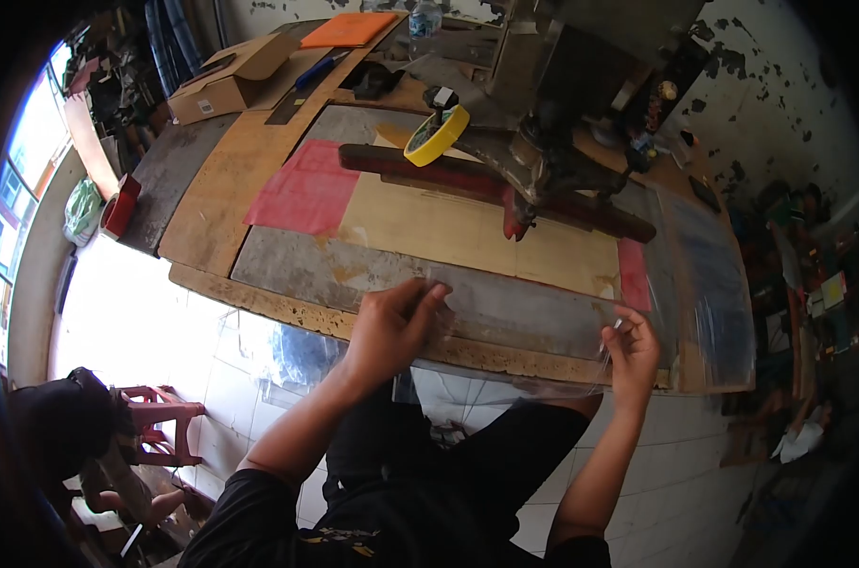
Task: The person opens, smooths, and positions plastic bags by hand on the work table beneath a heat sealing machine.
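Observation:
A clear plastic sheet (529, 327) stretches between my two hands, above the front edge of the work table. My left hand (393, 322) pinches its left end, the thumb against the fingers. At the other end, my right hand (632, 348) grips the sheet between thumb and fingertips. Beyond them a cream-coloured sheet (477, 222) lies on the grey metal plate (287, 260), with pink-red pieces (301, 189) at its ends. The long dark red bar (420, 173) of a press (533, 151) hangs over the cream sheet. See-through, the plastic has edges that are hard to make out.
A yellow tape roll (437, 135) hangs on the press. Clear plastic sheets (713, 284) lie at the table's right. At the back left are a cardboard box (226, 85) and an orange folder (349, 29). Another person (117, 483) is at lower left, near a red stool (164, 417).

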The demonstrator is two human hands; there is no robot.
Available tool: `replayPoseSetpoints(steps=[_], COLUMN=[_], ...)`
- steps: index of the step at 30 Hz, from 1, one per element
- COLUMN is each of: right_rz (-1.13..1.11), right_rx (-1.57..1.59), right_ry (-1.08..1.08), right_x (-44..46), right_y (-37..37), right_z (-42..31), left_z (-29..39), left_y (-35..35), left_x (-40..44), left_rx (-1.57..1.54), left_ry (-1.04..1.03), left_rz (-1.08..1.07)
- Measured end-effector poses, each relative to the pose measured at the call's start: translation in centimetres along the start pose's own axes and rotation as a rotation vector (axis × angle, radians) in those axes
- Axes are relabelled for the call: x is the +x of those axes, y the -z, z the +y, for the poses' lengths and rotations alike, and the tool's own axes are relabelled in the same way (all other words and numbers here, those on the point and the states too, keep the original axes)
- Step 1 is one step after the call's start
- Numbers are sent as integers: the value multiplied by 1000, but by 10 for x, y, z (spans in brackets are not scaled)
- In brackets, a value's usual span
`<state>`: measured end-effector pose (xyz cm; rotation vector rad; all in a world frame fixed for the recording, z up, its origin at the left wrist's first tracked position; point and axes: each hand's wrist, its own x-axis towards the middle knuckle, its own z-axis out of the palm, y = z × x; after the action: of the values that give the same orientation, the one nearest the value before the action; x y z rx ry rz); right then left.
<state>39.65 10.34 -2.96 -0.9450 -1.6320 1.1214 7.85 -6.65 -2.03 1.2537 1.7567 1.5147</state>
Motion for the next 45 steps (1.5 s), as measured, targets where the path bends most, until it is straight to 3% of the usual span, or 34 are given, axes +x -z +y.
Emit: replayPoseSetpoints(steps=[1, 2, 4, 6, 8, 10, 12, 14, 15, 16, 18, 19, 22, 32, 36, 45], right_rz=[2, -7, -16, -49, 2, 56, -58, -172, -169, -165, -248, -242, -349, -453, -475, -351], right_rx=[2, -110, -223, -554, -624, -821, -842, -857, -923, -989, -1055, -1117, -1174, -963, -915, -1134], right_ry=[1, -16, -35, 65, 139, 444, 438, 441, 418, 394, 372, 377, 303, 398, 366, 310], right_x=[3, 5, 8, 7, 5, 3, 0, -3, -8, -12, -29, -40, -59, -57, -48, -42], right_y=[-1, 0, -2, -11, -16, -16, -12, -13, -17, -21, -29, -42, -57, -106, -85, -29], right_z=[-3, -7, -13, -18, -18, -21, -17, -17, -24, -31, -41, -44, -30, -31, -36, -24], left_z=[-3, -4, -6, 0, 9, 18, 6, -13, -5, -4, 0, 8, 12, 7, 7, 3], left_y=[0, -3, -12, -21, -24, -22, -16, -16, -15, -20, -35, -40, -51, -52, -42, -26], left_x=[0, -1, -2, 0, 3, 7, 10, 10, 7, 0, -23, -33, -41, -35, -30, -30], left_rx=[290, 290, 611, 621, 632, 822, 866, 725, 731, 734, 1152, 1083, 1008, 843, 802, 805], left_ry=[-154, -155, -259, -245, -231, -328, -402, -370, -267, -268, -479, -376, -332, -281, -301, -250], left_rz=[29, 28, 160, 212, 263, 339, 264, -215, -292, -293, -161, -270, -248, -310, -306, -282])
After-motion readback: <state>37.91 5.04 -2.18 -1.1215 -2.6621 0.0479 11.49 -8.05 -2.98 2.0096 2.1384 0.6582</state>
